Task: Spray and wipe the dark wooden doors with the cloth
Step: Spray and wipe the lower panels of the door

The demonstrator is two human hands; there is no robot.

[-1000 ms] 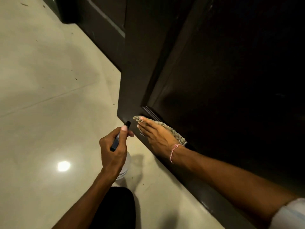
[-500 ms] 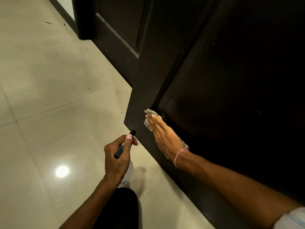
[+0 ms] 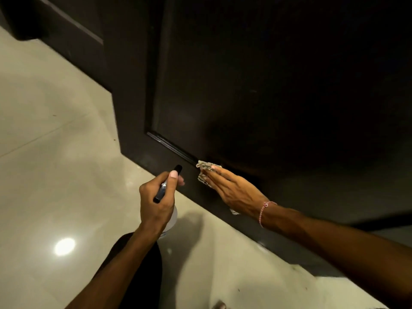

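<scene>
Low on the dark wooden door [image 3: 267,97], we press the cloth [image 3: 204,167] flat under our right hand [image 3: 234,190] — fingers straight, by the panel's bottom edge — while our left hand [image 3: 156,201] grips the spray bottle [image 3: 172,223] (nozzle toward the door) just beside it.

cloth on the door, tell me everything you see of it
The cloth is pale fabric with dark stripes, crumpled. The right hand presses it flat against the bottom rail of the dark door, below the panel moulding. Most is hidden under the hand; an edge shows past the fingertips, a corner near the wrist.
</scene>
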